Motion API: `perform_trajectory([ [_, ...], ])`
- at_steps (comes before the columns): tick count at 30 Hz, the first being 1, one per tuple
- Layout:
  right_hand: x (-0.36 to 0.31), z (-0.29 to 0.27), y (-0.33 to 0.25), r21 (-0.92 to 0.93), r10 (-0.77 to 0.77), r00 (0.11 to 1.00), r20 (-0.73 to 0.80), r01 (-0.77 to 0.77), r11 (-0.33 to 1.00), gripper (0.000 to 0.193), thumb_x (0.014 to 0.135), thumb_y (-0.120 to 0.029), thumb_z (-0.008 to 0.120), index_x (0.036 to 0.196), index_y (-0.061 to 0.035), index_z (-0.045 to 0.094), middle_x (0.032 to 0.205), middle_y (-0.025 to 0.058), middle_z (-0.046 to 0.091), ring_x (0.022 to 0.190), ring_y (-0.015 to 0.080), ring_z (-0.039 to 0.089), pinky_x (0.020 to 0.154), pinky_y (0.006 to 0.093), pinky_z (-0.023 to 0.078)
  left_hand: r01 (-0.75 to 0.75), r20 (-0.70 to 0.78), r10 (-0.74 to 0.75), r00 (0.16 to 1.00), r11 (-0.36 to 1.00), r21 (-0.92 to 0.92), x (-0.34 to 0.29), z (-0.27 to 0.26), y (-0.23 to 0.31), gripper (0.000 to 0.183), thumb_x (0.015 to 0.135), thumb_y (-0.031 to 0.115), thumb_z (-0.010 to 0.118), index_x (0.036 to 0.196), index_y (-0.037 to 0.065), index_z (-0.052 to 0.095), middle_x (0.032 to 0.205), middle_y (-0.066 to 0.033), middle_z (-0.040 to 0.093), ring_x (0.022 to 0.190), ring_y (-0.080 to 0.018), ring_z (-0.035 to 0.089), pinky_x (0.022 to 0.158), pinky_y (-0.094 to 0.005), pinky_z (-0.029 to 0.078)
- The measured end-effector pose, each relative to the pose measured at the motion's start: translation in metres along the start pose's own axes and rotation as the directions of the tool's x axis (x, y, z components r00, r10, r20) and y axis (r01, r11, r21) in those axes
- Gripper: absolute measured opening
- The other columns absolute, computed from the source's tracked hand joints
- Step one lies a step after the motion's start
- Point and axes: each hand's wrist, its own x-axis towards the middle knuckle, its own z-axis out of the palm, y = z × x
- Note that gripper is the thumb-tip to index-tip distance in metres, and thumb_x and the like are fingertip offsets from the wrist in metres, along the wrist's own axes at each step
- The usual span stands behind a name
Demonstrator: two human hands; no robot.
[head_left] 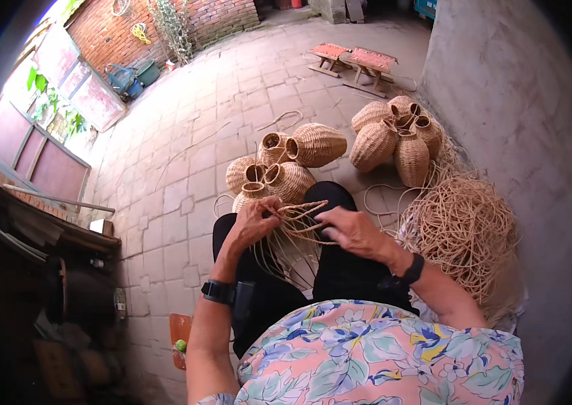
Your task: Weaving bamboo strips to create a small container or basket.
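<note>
Over my lap, several tan straw cords [303,226] fan out between my two hands, their loose ends hanging between my knees. My left hand [256,221] pinches the cords where they come together. On the other side, my right hand [350,231] is at the cords' right ends, slightly blurred, with its fingers bent; what its fingertips grip is hard to make out. Just beyond my knees a cluster of woven vase-shaped baskets [318,145] lies on the paving, mouths turned inward. The nearest basket [252,192] is right behind my left hand.
A second cluster of woven baskets [412,158] stands ahead to the right. Beside my right arm is a big tangled heap of cord [465,226], close to the grey wall [529,135]. Two low stools [370,61] stand farther off. Dark clutter [70,317] fills the left side.
</note>
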Motion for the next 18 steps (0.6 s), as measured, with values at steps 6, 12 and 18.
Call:
perform_trajectory([
  [6, -0.014, -0.015, 0.028, 0.093, 0.081, 0.987, 0.139, -0.095, 0.991, 0.015, 0.091, -0.018, 0.061, 0.092, -0.004, 0.067, 0.08, 0.0143, 0.065, 0.077, 0.0316, 0.066, 0.068, 0.0376, 0.051, -0.045, -0.019, 0.045, 0.999, 0.999, -0.005, -0.001, 0.002, -0.01, 0.018, 0.073, 0.016, 0.06, 0.087, 0.004, 0.062, 0.075, -0.0053, 0.062, 0.073, -0.0158, 0.058, 0.069, -0.0317, 0.047],
  [12, -0.127, -0.097, 0.126, -0.133, 0.434, 0.9, -0.044, -0.436, 0.89, 0.022, 0.092, -0.02, 0.057, 0.081, -0.0011, 0.057, 0.065, 0.0156, 0.052, 0.06, 0.0281, 0.054, 0.059, 0.039, 0.044, 0.011, -0.058, -0.013, 0.998, 1.0, -0.027, -0.004, 0.003, 0.006, 0.02, 0.076, 0.019, 0.06, 0.092, 0.007, 0.066, 0.076, -0.0051, 0.062, 0.073, -0.016, 0.058, 0.069, -0.0301, 0.047],
  [18, -0.27, -0.168, 0.22, -0.437, 0.681, 0.537, -0.498, -0.834, 0.338, 0.029, 0.097, -0.022, 0.053, 0.081, 0.001, 0.059, 0.071, 0.0169, 0.059, 0.063, 0.0336, 0.055, 0.061, 0.0447, 0.044, 0.032, -0.012, -0.033, 0.999, 0.998, -0.056, -0.012, -0.006, 0.016, 0.029, 0.083, 0.018, 0.054, 0.108, 0.006, 0.063, 0.088, -0.0089, 0.067, 0.078, -0.0165, 0.063, 0.073, -0.0308, 0.05],
])
